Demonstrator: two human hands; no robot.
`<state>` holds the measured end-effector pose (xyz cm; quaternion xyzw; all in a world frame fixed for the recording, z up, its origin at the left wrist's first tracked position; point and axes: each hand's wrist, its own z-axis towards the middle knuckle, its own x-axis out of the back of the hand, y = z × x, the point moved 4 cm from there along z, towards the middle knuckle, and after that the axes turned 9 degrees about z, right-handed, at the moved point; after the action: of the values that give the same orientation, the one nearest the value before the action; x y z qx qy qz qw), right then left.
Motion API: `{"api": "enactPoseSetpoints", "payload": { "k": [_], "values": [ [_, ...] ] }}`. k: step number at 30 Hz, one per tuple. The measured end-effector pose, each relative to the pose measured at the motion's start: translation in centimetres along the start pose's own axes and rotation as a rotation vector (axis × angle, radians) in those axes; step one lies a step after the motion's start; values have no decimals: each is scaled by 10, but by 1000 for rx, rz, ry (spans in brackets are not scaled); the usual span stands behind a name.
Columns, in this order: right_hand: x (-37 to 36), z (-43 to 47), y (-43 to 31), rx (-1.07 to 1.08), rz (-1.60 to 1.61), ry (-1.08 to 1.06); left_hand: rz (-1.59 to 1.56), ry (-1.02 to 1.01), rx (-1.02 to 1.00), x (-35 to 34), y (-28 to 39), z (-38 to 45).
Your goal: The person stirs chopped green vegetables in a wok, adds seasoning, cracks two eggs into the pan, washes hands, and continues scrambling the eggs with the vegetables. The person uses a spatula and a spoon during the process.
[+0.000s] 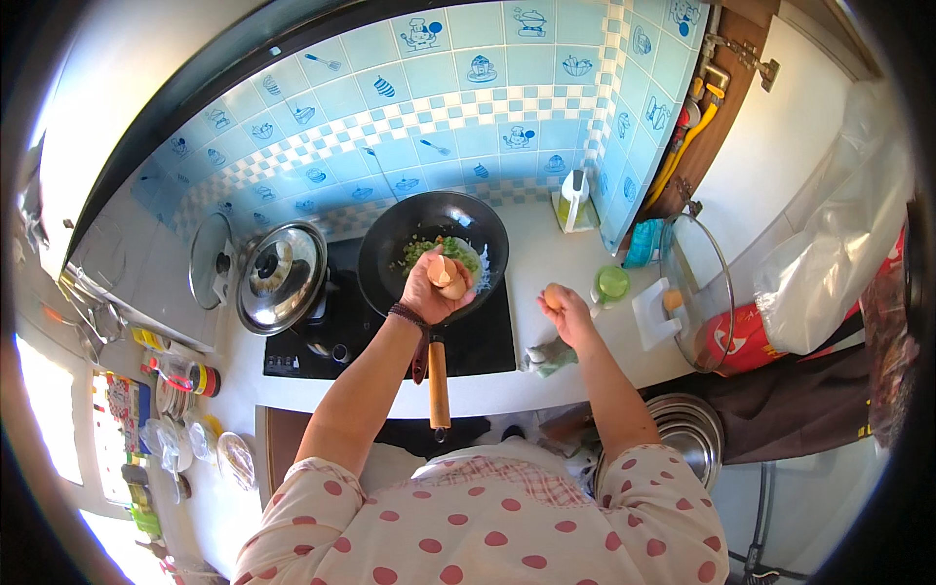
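My left hand (pixel 430 296) is over the near side of a black wok (pixel 380 274), its fingers around broken brown eggshells (pixel 442 271). Chopped green food (pixel 420 252) lies in the wok, with whitish egg at its right side. The wok sits on a black cooktop (pixel 475 351), and its wooden handle (pixel 437 380) points toward me. To the right, above the counter, my right hand (pixel 569 316) grips a brown egg (pixel 556 296) in its fingertips; whether it is whole or only shell I cannot tell. A crumpled cloth (pixel 550 358) lies below that hand.
A green cup (pixel 610 284) stands right of my right hand, near an upright glass lid (pixel 720 292). A pitcher (pixel 574 201) is by the tiled wall. Left of the wok, a domed metal lid (pixel 292 303) leans beside another glass lid (pixel 208 252).
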<state>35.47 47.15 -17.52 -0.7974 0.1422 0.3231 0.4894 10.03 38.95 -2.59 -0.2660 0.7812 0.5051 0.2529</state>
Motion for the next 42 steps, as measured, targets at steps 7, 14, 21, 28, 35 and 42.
{"api": "enactPoseSetpoints", "payload": {
  "k": [7, 14, 21, 28, 35, 42],
  "values": [
    [-108, -11, -77, -241, 142, -290, 226, -110, 185, -7, -6, 8],
    [-180, -6, -76, -327, -102, -379, 206, 3, 158, -12, 12, 4],
    [-166, -3, -63, -2, -125, -325, 21, 63, -43, 24, 10, -3],
    [-7, 4, 27, 806, -1042, -35, -95, 168, -86, 37, 10, -12],
    [15, -1, 40, 789, -1002, 71, -30, 110, -73, 28, 7, -13],
    [-92, 0, -63, -112, -12, -140, 282, -72, 75, 10, 9, 8]
  ]
}}
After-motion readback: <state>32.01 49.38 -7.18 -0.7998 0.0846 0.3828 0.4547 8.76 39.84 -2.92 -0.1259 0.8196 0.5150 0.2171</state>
